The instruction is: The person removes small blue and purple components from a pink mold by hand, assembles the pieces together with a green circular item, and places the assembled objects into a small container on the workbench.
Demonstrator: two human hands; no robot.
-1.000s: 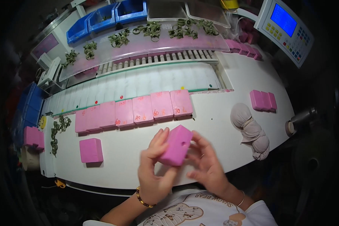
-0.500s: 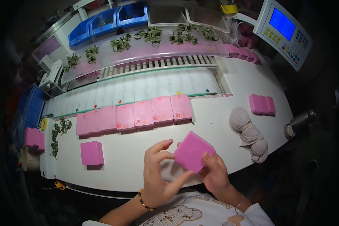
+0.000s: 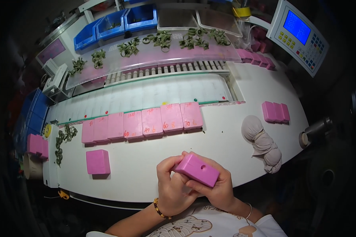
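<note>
My right hand (image 3: 219, 189) grips a pink block-shaped rubber mould (image 3: 194, 170) near the table's front edge, thumb on its near side and fingers behind it. The mould is tilted so that a narrow side faces up, with one small round hole in it. My left hand (image 3: 174, 191) closes round the mould's left end, its fingers curled; the fingertips are partly hidden. Beyond the hands stands a row of paler pink moulds (image 3: 152, 122) with handwritten orange marks. A single pink mould (image 3: 97, 162) lies apart to the left.
A rolled grey cloth (image 3: 261, 144) and a few pink moulds (image 3: 275, 112) lie at right. A conveyor strip (image 3: 146, 93) runs behind the row. Past it, a clear shelf (image 3: 146, 61) bears green ring-shaped pieces. Blue bins (image 3: 140, 19) and a control panel (image 3: 300, 35) stand farther back.
The mould has been turned from its broad face to its narrow side, showing the hole. My left hand, apart with spread fingers before, has closed onto it. Coloured dots on the strip have shifted.
</note>
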